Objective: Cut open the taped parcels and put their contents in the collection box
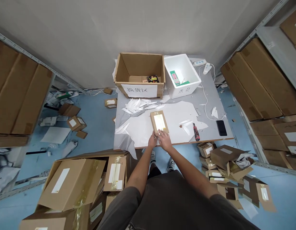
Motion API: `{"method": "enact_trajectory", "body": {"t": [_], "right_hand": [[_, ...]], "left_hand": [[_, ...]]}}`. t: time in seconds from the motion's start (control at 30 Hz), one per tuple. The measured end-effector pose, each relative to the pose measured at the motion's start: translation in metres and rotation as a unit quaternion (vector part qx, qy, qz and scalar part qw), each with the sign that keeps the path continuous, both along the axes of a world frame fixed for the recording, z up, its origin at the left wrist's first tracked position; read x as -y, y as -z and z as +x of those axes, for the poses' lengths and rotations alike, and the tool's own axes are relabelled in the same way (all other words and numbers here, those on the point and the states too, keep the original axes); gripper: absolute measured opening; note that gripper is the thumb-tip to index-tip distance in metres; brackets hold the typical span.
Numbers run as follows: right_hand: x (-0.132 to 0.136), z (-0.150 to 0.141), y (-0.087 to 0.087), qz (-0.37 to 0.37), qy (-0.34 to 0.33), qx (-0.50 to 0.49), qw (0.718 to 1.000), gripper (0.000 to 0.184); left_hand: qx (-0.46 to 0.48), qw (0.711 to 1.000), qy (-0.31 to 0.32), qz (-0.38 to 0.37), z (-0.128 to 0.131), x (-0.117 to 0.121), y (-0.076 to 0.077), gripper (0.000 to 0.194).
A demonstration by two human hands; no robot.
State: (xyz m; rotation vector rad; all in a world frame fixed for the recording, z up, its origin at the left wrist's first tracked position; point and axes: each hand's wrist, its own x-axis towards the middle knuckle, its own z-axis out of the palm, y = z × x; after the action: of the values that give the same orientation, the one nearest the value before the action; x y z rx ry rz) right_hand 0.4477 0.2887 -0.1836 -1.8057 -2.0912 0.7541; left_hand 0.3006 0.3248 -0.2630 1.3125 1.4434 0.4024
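Observation:
A small cardboard box (pixel 152 120) with a white label and clear tape lies on the white paper covering the table, its near end close to the front edge. My left hand (pixel 152 140) grips the box's near left corner. On the near end, my right hand (pixel 164 140) holds the box too, fingers over the lower part of the label. To the right are a red and black utility knife (pixel 196 132) and a crumpled white paper scrap (pixel 185 126). Folded white paper strips (pixel 136 105) lie beyond the box on the left.
At the table's back stand an open cardboard carton (pixel 139 68) with a handwritten sign and a white foam box (pixel 183 91) holding green items. A phone (pixel 221 128) and white cable lie right. Cartons (pixel 73 182) fill the floor front left; opened boxes (pixel 227 153) pile up right.

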Motion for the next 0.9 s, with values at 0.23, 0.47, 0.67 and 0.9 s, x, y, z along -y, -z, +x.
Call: {"method": "enact_trajectory", "body": {"t": [0.23,0.47,0.67,0.9], "right_hand": [[-0.004,0.021,-0.001,0.062,0.056,-0.018,0.996,0.064],[-0.026,0.065,0.015,0.023,0.158,0.011,0.987,0.078],[-0.025,0.074,0.022,0.049,0.127,-0.025,0.99,0.074],[-0.014,0.08,0.027,-0.022,0.152,-0.069,0.986,0.064]], "left_hand": [[-0.042,0.995,0.01,0.094,-0.008,-0.003,-0.027,0.104],[-0.14,0.974,0.119,0.132,0.035,-0.01,-0.063,0.109],[-0.145,0.978,0.071,0.134,0.063,-0.017,-0.066,0.102],[-0.138,0.98,0.072,0.126,0.028,-0.014,-0.062,0.087]]}}
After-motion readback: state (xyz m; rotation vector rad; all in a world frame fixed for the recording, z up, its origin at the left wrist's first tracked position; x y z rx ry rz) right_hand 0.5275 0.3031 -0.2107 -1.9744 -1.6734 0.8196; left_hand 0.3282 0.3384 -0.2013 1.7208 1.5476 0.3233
